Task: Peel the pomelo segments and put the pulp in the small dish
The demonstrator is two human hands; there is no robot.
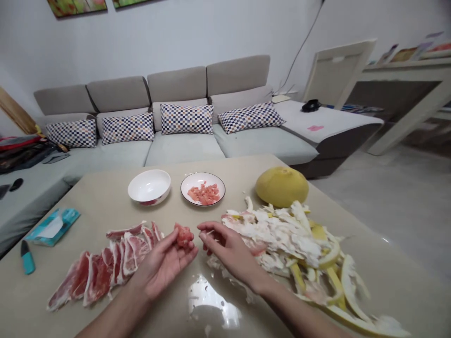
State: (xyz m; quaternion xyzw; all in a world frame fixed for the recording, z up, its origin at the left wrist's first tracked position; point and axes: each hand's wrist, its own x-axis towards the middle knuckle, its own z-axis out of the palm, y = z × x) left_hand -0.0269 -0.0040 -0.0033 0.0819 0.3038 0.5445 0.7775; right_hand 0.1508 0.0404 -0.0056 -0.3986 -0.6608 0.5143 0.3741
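My left hand (162,265) lies palm up and holds a lump of pink pomelo flesh (184,236) at its fingertips. My right hand (227,249) is close beside the lump, its thumb and forefinger pinching a thin white shred (210,232). To the left of my left hand lies a row of peeled pinkish segment skins (105,263). Beyond my hands, a white plate (203,188) carries pink pulp pieces (204,194). A heap of white pith and yellow rind (282,244) lies right behind my right hand, and a whole peeled-looking yellow pomelo (282,187) sits behind it.
A white bowl (149,187) stands on the beige glossy table (105,197). A teal tissue packet (52,226) and a small blue-handled tool (27,257) lie near the left edge. A grey sofa (183,150) with checkered cushions stands behind the table.
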